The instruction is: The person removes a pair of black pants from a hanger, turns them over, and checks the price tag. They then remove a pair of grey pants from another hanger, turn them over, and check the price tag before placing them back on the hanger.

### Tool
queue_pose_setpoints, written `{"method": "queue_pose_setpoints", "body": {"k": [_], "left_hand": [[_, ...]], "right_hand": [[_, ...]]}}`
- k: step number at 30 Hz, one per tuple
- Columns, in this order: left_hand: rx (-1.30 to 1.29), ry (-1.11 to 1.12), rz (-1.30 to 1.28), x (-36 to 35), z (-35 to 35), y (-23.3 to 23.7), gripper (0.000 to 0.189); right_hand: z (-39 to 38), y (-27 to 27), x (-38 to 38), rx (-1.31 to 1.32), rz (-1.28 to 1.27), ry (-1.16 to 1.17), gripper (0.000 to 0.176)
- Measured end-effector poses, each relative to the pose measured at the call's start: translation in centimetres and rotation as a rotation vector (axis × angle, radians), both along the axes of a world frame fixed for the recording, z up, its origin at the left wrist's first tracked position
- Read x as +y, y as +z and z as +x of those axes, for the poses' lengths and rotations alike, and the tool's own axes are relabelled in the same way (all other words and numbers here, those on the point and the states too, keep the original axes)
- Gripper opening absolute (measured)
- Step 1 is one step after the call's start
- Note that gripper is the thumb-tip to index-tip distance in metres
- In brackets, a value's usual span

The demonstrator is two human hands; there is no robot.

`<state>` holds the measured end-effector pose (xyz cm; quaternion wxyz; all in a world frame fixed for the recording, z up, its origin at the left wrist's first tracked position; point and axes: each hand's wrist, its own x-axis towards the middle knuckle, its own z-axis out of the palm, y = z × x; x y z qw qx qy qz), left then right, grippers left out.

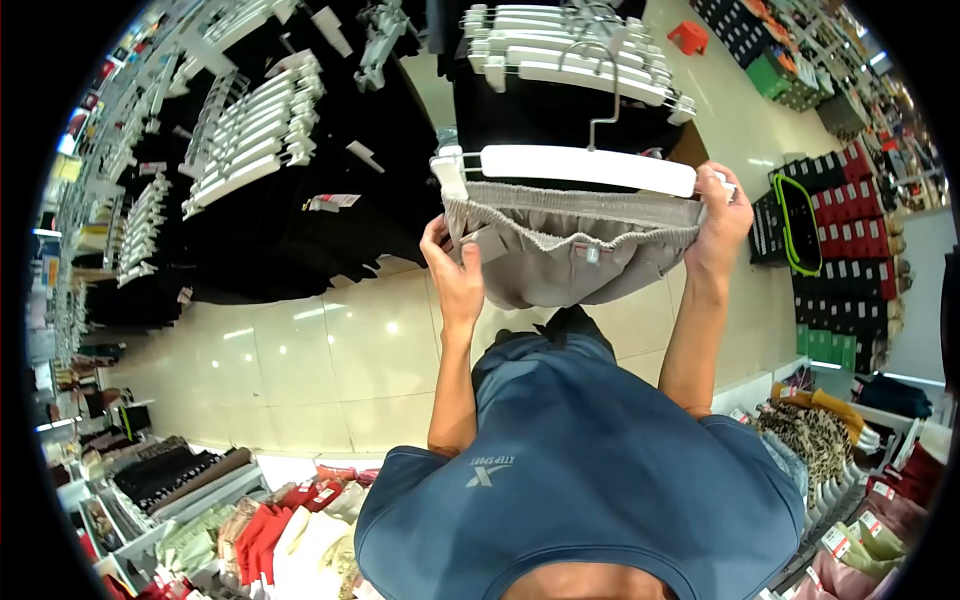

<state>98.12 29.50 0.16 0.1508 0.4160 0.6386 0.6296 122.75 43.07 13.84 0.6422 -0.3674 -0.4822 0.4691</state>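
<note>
Hands on the hanger [590,168]: my left hand [455,270] grasps the shorts [570,265] beneath it, my right hand [722,222] grips its end. An uneven tug could unclip the waistband.

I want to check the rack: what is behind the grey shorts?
More white hangers with black garments show above the grey shorts; whatever lies directly behind the fabric is covered.
</note>
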Motion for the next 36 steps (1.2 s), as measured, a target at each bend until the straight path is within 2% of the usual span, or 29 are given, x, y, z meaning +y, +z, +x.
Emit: {"method": "queue_pose_setpoints", "body": {"k": [1, 6, 8, 12, 16, 17, 21, 24, 25, 28, 29, 32, 33, 34, 36], "left_hand": [[0.031, 0.051, -0.01, -0.3, -0.2, -1.1, 0.057], [-0.137, 0.145, -0.043, -1.9, -0.3, -4.2, 0.057], [0.074, 0.335, 0.0, -2.5, -0.3, -4.9, 0.052], [0.186, 0.44, 0.054, -3.5, -0.6, -4.0, 0.048], [0.08, 0.31, -0.001, -3.3, -1.9, -1.6, 0.062], [0.108, 0.3, 0.003, -2.9, -2.4, -1.9, 0.075], [0.281, 0.334, -0.04, -1.4, -3.5, -1.5, 0.091], [0.302, 0.304, -0.007, -0.2, -3.8, -2.2, 0.092], [0.316, 0.353, 0.023, 0.0, -3.8, -1.9, 0.082], [0.273, 0.303, -0.068, 0.3, -4.8, -3.0, 0.068], [0.271, 0.393, -0.021, 0.7, -4.7, -3.2, 0.046], [-0.212, -0.001, -0.121, -1.5, -5.7, -2.7, 0.036], [-0.429, -0.134, 0.05, -1.8, -5.9, -2.3, 0.038], [-0.708, -0.249, 0.125, -2.9, -5.5, -1.9, 0.05], [-0.89, -0.36, 0.202, -4.6, -5.2, -0.9, 0.07]], "right_hand": [[-0.4, 0.2, -0.2, -0.003, -0.009, -0.032, 0.022], [-2.6, 0.4, 0.1, -0.008, 0.054, -0.057, 0.024], [-4.3, 1.3, -0.9, -0.006, 0.054, -0.04, 0.022], [-5.8, 1.8, -2.0, 0.042, 0.044, -0.002, 0.021], [-6.6, 1.6, -3.3, 0.059, 0.001, 0.0, 0.019], [-6.9, 1.7, -3.4, 0.068, -0.007, 0.003, 0.019], [-6.9, 1.1, -3.1, 0.096, -0.02, 0.069, 0.022], [-6.7, 0.7, -3.0, 0.073, -0.046, 0.088, 0.022], [-6.9, 0.8, -3.1, 0.076, -0.064, 0.066, 0.023], [-6.3, 0.4, -2.8, 0.082, -0.06, 0.109, 0.024], [-6.3, 0.3, -2.8, 0.098, -0.058, 0.098, 0.025], [-6.3, 0.6, -3.4, 0.082, -0.111, 0.053, 0.025], [-6.2, 0.6, -3.4, 0.086, -0.116, 0.094, 0.024], [-6.2, 0.4, -3.3, 0.088, -0.124, 0.092, 0.024], [-6.3, 0.0, -3.0, 0.093, -0.139, 0.099, 0.023]]}}
